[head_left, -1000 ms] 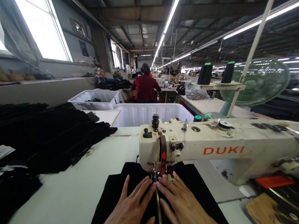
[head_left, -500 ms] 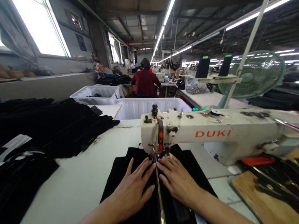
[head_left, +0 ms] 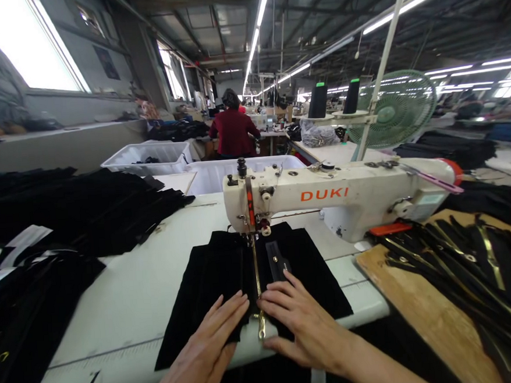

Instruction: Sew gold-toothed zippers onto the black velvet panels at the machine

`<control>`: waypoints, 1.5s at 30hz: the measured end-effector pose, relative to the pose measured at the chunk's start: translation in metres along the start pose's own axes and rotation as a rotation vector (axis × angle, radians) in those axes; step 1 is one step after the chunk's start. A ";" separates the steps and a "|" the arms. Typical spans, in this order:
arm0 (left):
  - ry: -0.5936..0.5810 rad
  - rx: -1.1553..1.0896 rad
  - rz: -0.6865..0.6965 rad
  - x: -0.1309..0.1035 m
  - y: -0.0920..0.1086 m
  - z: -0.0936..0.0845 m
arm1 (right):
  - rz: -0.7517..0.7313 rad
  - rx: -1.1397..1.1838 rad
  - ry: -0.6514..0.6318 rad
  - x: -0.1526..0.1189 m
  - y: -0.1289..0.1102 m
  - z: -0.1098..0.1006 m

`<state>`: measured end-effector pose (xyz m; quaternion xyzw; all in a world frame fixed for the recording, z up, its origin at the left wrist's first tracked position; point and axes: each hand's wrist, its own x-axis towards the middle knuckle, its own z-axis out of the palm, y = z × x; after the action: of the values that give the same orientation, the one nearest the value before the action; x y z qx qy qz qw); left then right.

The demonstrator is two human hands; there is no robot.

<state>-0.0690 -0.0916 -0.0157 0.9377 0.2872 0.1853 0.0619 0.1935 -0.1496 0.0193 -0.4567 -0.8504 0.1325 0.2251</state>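
Black fabric (head_left: 206, 271) lies flat beneath the needle area of a cream sewing machine (head_left: 282, 196) marked DUKI. A gold-toothed zipper (head_left: 256, 273) runs down its middle from the presser foot (head_left: 250, 236), and a gold zipper slider (head_left: 261, 325) sits at the near end. My left hand (head_left: 208, 338) rests flat on the fabric left of the zipper, fingers stretched out. To the right, my right hand (head_left: 302, 322) has its fingers spread, fingertips on the fabric beside the zipper. A dark strip with a metal snap (head_left: 275, 259) lies on the right panel.
Black cut pieces (head_left: 64, 210) are heaped on the left. At right, several gold-toothed zippers (head_left: 474, 258) lie on a wooden board (head_left: 411, 288). White bins (head_left: 146, 158) stand behind the machine. A person in dark red (head_left: 234, 132) sits farther off, back turned. A green fan (head_left: 394, 109) stands right.
Both hands have drawn back from the presser foot towards the table's front edge. The zipper's near end and the snap strip show more plainly. My view has shifted, revealing more at right.
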 end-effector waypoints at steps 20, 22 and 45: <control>0.091 0.202 0.263 0.015 0.021 -0.006 | 0.162 -0.008 0.334 0.009 -0.025 0.044; 0.114 0.202 0.269 0.015 0.021 -0.007 | 0.131 0.052 0.286 0.007 -0.022 0.036; -0.031 0.256 0.260 0.018 0.029 -0.016 | 0.120 0.049 0.384 0.002 -0.010 0.042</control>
<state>-0.0467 -0.1054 0.0109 0.9699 0.1837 0.1394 -0.0782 0.1643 -0.1542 -0.0125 -0.5176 -0.7598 0.0769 0.3858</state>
